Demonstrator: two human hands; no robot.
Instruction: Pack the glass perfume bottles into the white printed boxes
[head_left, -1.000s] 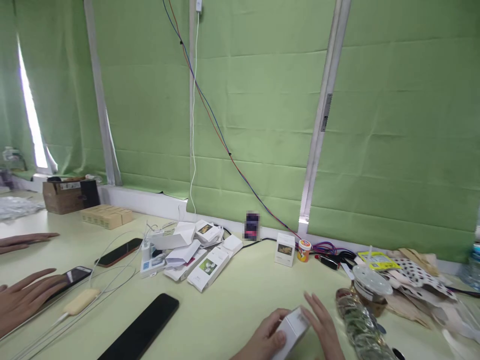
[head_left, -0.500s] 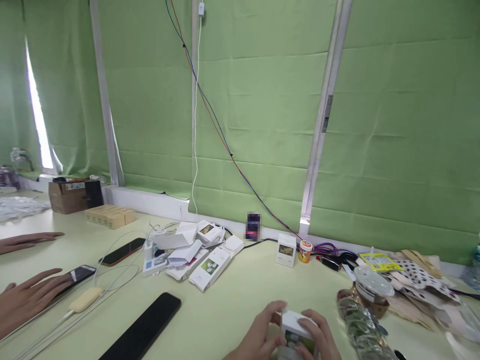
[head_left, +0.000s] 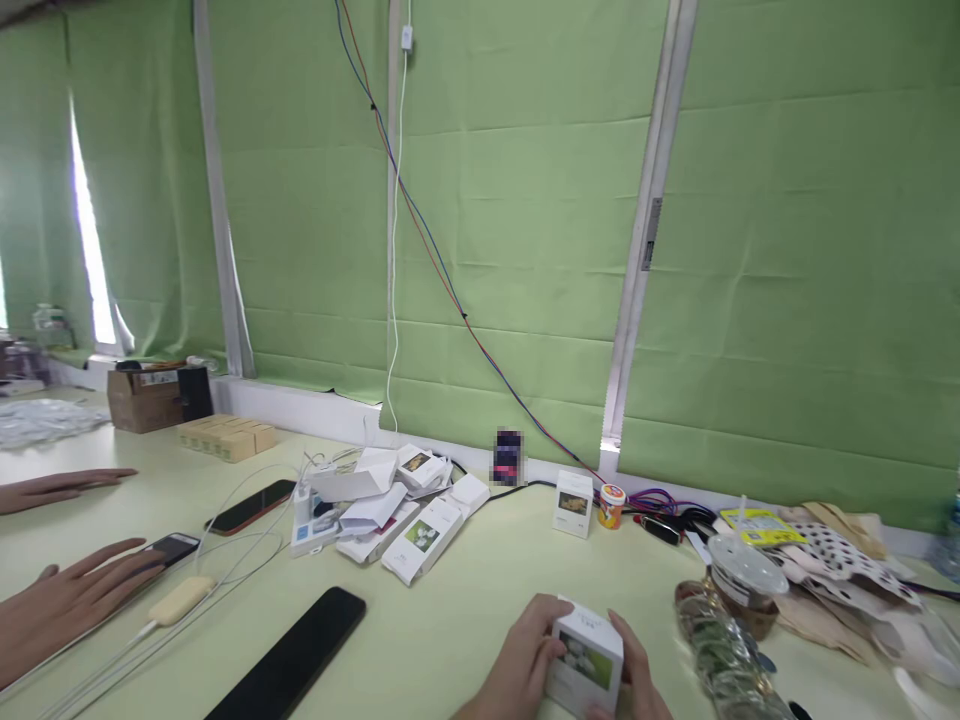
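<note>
A small white cardboard box [head_left: 583,655] with a green picture of white round things on its front is held low in the head view, a little right of centre. My left hand [head_left: 517,658] grips its left side, the thumb across the front edge and the fingers behind. Against the right side presses my right hand [head_left: 637,668], its fingers along the edge and partly hidden. The box is tilted, with its printed top and front facing me. A similar white box [head_left: 574,503] with a yellowish picture stands farther back, near the wall.
Left of my hands lies a black phone [head_left: 289,655]. Opened white boxes [head_left: 424,535] are heaped near a power strip [head_left: 313,530]. Another person's hand [head_left: 82,600] rests by a phone at far left. At right are a plastic cup [head_left: 746,575] and wrapped round items [head_left: 716,640].
The box has turned and risen slightly, so its front picture shows more. My right fingers have shifted from its top to its right side. The other person's near hand has moved slightly right.
</note>
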